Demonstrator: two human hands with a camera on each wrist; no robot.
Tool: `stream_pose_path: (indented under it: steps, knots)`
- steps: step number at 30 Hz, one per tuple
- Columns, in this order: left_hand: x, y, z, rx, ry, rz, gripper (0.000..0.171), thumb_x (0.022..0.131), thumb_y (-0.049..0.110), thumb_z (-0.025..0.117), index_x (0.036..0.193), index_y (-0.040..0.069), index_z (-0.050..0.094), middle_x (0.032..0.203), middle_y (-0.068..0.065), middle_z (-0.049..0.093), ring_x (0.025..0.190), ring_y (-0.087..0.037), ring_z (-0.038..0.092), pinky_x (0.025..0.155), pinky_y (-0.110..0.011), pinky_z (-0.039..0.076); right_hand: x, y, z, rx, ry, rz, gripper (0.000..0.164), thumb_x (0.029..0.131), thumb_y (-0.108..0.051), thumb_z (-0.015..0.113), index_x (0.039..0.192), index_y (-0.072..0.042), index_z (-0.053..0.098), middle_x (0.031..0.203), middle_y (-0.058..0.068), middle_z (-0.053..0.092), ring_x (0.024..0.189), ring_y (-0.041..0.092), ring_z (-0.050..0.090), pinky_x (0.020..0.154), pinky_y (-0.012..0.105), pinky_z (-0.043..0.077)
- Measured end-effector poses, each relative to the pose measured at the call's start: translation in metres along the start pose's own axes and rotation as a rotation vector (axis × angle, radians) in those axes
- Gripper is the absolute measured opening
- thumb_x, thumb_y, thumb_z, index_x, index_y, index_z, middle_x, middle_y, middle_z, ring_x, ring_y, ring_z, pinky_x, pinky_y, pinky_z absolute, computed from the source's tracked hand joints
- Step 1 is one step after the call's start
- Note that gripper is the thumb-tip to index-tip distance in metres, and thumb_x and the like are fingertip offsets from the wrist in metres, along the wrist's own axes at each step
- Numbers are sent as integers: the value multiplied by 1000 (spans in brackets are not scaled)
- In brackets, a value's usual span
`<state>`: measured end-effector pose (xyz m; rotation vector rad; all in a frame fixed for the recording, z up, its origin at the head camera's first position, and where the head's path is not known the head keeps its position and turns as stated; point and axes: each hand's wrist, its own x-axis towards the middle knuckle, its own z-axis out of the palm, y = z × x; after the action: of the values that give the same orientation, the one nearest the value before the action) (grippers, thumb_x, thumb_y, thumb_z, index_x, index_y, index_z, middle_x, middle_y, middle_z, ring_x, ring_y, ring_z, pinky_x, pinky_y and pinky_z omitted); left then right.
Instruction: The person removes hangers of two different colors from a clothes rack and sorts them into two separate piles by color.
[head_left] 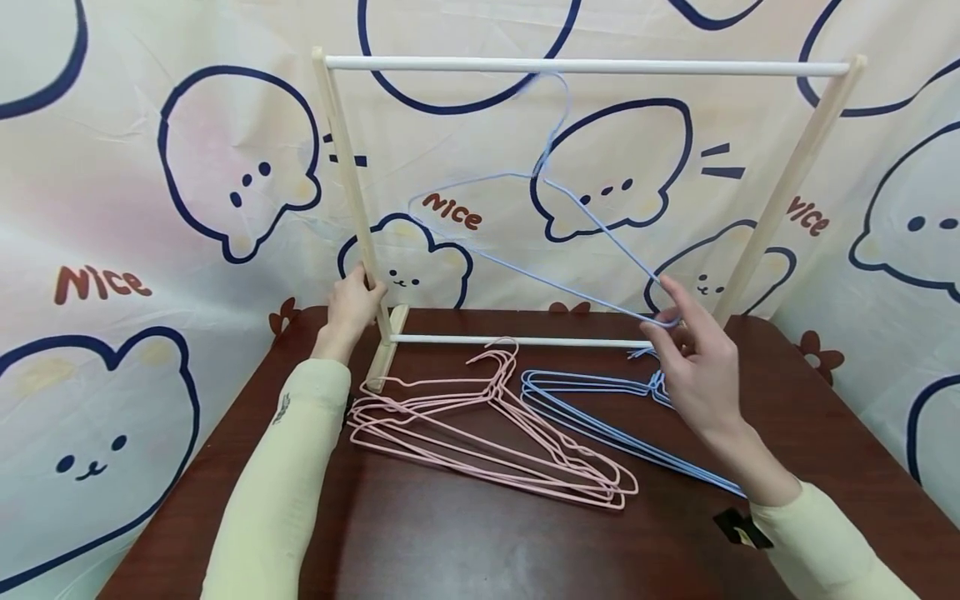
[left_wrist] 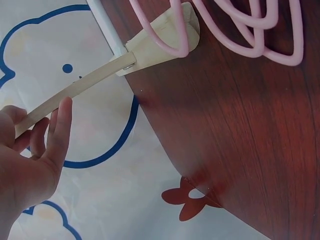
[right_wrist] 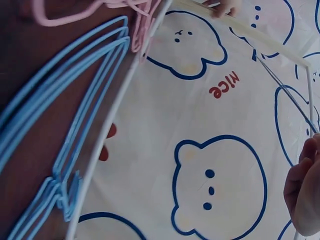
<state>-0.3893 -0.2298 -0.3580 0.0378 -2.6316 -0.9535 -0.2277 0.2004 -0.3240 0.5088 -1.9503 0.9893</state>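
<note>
My left hand grips the left wooden post of a clothes rack, partway up. In the left wrist view, fingers and thumb lie on either side of that post. My right hand pinches the lower right corner of a light blue wire hanger between thumb and fingers. The hanger is tilted in the air inside the rack frame, its hook up close to the white top rail. In the right wrist view the hanger shows as a thin line running from the right hand.
Several pink hangers lie stacked on the dark wooden table before the rack. To their right lie several blue hangers, partly behind my right hand. The rack's white lower rail runs behind both piles. A patterned cloth hangs behind.
</note>
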Motion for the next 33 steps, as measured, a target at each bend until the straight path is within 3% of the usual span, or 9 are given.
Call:
stream_pose_path:
  steps: [9, 15, 20, 25, 28, 33]
  knots:
    - [4, 1, 3, -19, -20, 6, 25, 98, 23, 47, 116, 6, 52, 103, -22, 67, 58, -23, 66, 51, -30, 54, -29, 14, -52, -90, -88, 199, 64, 87, 6, 69, 144, -19, 53, 94, -9, 55, 51, -2, 50, 44, 14, 39]
    - [4, -2, 0, -3, -10, -10, 25, 97, 23, 47, 115, 5, 51, 101, -24, 67, 52, -19, 62, 48, -29, 50, -49, 22, -83, -205, -102, 364, 60, 92, -8, 69, 146, -27, 50, 96, -17, 55, 71, -6, 53, 55, 7, 42]
    - [3, 1, 1, -1, -26, 0, 25, 98, 23, 46, 115, 5, 51, 101, -24, 67, 53, -20, 64, 49, -29, 52, -68, 27, -110, -270, -146, 465, 59, 94, -18, 68, 147, -30, 47, 96, -18, 54, 72, -10, 53, 52, 12, 40]
    - [2, 3, 0, 11, -14, 8, 25, 97, 23, 46, 113, 4, 52, 100, -24, 67, 52, -20, 64, 52, -30, 53, -85, 31, -126, -320, -194, 585, 59, 97, -27, 65, 150, -36, 41, 94, -20, 51, 52, 5, 49, 41, 25, 34]
    - [1, 3, -1, 14, -8, 6, 25, 96, 23, 46, 112, 4, 52, 100, -24, 67, 52, -19, 64, 52, -31, 53, -96, 35, -132, -345, -212, 628, 59, 97, -29, 64, 150, -35, 41, 91, -22, 50, 48, 12, 45, 40, 30, 30]
    - [2, 2, -2, 16, -11, 4, 24, 97, 23, 47, 112, 5, 52, 99, -22, 67, 52, -19, 63, 52, -30, 53, -114, 46, -143, -323, -280, 714, 59, 98, -33, 61, 152, -34, 38, 85, -16, 51, 53, 16, 49, 42, 31, 34]
